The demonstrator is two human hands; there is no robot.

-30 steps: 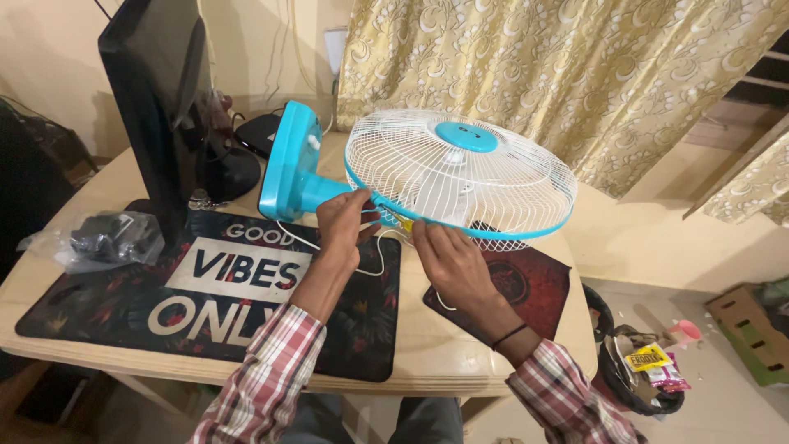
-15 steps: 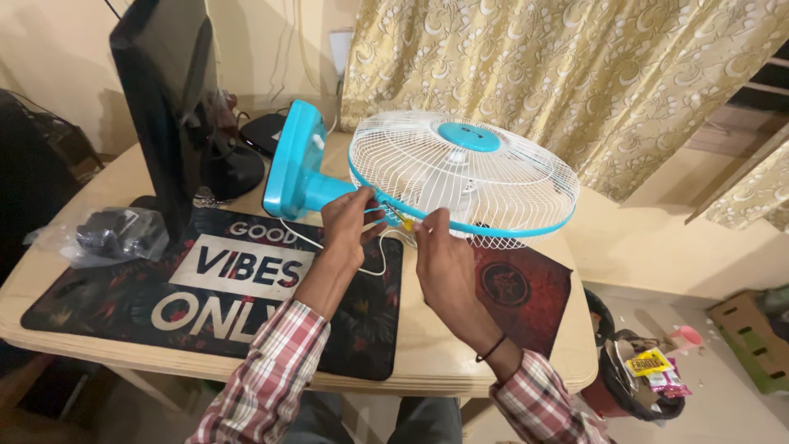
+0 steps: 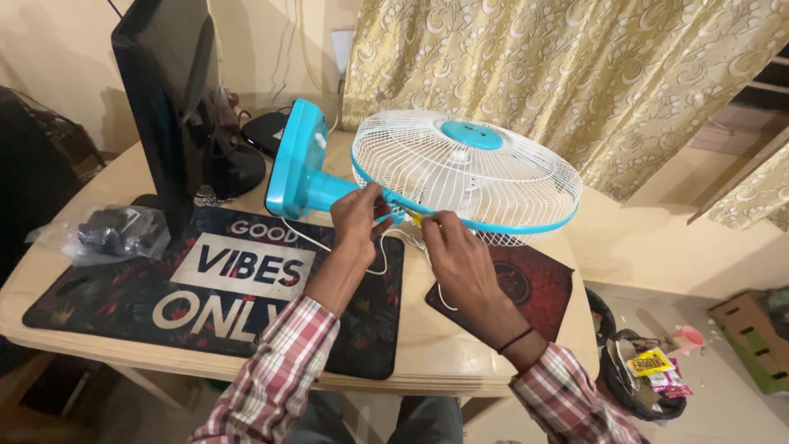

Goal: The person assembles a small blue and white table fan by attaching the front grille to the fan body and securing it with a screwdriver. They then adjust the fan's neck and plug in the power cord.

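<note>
While the table fan [image 3: 427,177] is lying tipped just beyond my knuckles, my left hand [image 3: 360,215] is pinching its blue rim and my right hand [image 3: 456,251], nearer me, is gripping a small yellow tool [image 3: 415,218] there.

Fan grille [image 3: 485,177]: thin white wire, looked like painted metal, smooth.
Fan base [image 3: 294,160]: turquoise plastic, glossy.
Cord [image 3: 374,267]: white, smooth plastic sheath.
Table [image 3: 427,345]: pale wood, smooth, faint sheen.
Desk mat [image 3: 123,304]: dark printed cloth, matt.
Monitor [image 3: 164,99]: black plastic, glossy back.
Curtain [image 3: 534,74]: yellow patterned cloth, slight sheen.
Sleeves [image 3: 271,386]: checked woven cloth, matt.
Bag [image 3: 115,233]: clear crinkled plastic film, shiny.
</note>
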